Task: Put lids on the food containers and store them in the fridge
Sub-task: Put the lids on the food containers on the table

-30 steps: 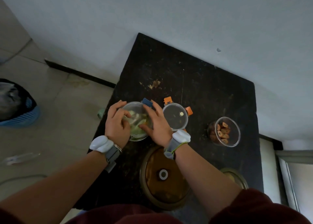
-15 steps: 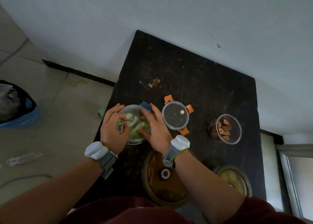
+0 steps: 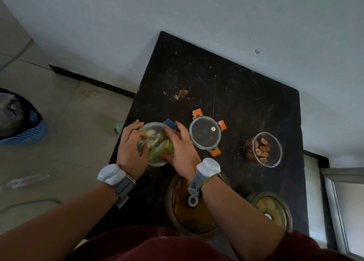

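Observation:
A round clear container of green vegetables (image 3: 157,144) with a blue-clipped lid stands at the table's left edge. My left hand (image 3: 132,148) grips its left side and my right hand (image 3: 182,152) presses on its right side, fingers over the lid. A blue clip (image 3: 170,123) sticks up at the far rim. To its right lies a separate round clear lid with orange clips (image 3: 205,135). Further right stands an uncovered clear container of brown food pieces (image 3: 263,148).
The black table (image 3: 216,79) stands against a white wall. Two amber glass-lidded pots sit near me, a large pot (image 3: 192,207) and a smaller pot (image 3: 272,209). On the tiled floor to the left are a blue basket (image 3: 21,120) and a cable.
My hands have shifted slightly around the vegetable container, the left fingers curling further over its lid. My head view has moved a little; the smaller pot shows more.

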`<action>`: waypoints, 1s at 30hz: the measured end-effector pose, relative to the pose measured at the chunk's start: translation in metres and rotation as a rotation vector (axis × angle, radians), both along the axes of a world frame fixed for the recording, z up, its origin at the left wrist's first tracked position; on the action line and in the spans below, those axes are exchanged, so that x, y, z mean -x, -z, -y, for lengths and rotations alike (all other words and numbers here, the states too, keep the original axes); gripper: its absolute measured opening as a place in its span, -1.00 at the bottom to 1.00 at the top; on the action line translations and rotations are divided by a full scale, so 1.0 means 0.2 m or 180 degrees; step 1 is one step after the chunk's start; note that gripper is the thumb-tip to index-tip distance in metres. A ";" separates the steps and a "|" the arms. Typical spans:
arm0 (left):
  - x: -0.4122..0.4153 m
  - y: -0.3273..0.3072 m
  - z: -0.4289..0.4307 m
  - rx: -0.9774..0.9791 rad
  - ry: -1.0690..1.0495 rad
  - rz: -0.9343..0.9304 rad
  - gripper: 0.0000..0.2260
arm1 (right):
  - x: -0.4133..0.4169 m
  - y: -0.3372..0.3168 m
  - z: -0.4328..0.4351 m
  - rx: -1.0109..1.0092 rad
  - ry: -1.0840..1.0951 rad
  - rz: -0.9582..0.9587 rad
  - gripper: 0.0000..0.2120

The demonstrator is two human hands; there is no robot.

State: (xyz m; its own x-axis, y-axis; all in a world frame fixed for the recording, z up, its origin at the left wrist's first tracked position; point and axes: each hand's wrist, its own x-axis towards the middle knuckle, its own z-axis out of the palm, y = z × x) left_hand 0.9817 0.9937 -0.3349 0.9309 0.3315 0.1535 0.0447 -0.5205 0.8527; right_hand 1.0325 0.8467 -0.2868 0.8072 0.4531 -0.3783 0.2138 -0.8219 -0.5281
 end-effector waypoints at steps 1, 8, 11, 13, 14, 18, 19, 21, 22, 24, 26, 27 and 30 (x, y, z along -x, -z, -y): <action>0.00 0.01 0.00 -0.0034 0.0008 -0.0088 -0.76 | 0.00 0.00 0.00 0.0031 -0.0021 -0.0001 -0.26; -0.02 -0.02 -0.02 -0.0136 0.0175 -0.1139 -0.55 | -0.07 0.02 0.03 0.0089 -0.0193 -0.0092 -0.15; 0.02 0.01 -0.07 -0.0238 0.0467 -0.1178 -0.49 | -0.12 0.04 0.05 0.0256 -0.0419 -0.0133 0.03; 0.06 0.02 -0.10 -0.0303 0.0672 -0.1132 -0.39 | -0.16 0.03 0.06 0.0513 -0.0639 -0.0270 0.13; 0.06 0.02 -0.11 -0.0328 0.0790 -0.1103 -0.34 | -0.18 0.02 0.07 0.0607 -0.0735 -0.0375 0.18; 0.01 0.01 -0.20 -0.0369 0.1326 -0.1266 -0.12 | -0.24 0.03 0.10 0.0734 -0.0974 -0.0713 0.30; 0.00 0.00 -0.22 -0.0403 0.1466 -0.1331 -0.04 | -0.26 0.03 0.11 0.0758 -0.1040 -0.0682 0.30; -0.01 0.00 -0.24 -0.0538 0.1736 -0.1452 0.11 | -0.28 0.04 0.11 0.0817 -0.1188 -0.0506 0.26; -0.01 0.00 -0.24 -0.0634 0.1827 -0.1491 0.16 | -0.28 0.04 0.11 0.0838 -0.1233 -0.0398 0.24; -0.02 0.00 -0.24 -0.0806 0.1861 -0.1526 0.20 | -0.29 0.05 0.12 0.0851 -0.1259 -0.0228 0.22; -0.02 0.01 -0.24 -0.0932 0.1794 -0.1511 0.20 | -0.27 0.07 0.11 0.0796 -0.1233 -0.0143 0.21; -0.02 0.01 -0.24 -0.1005 0.1754 -0.1488 0.19 | -0.27 0.08 0.11 0.0771 -0.1222 -0.0109 0.21; -0.02 0.00 -0.25 -0.1208 0.1678 -0.1453 0.16 | -0.25 0.10 0.10 0.0796 -0.1191 -0.0045 0.21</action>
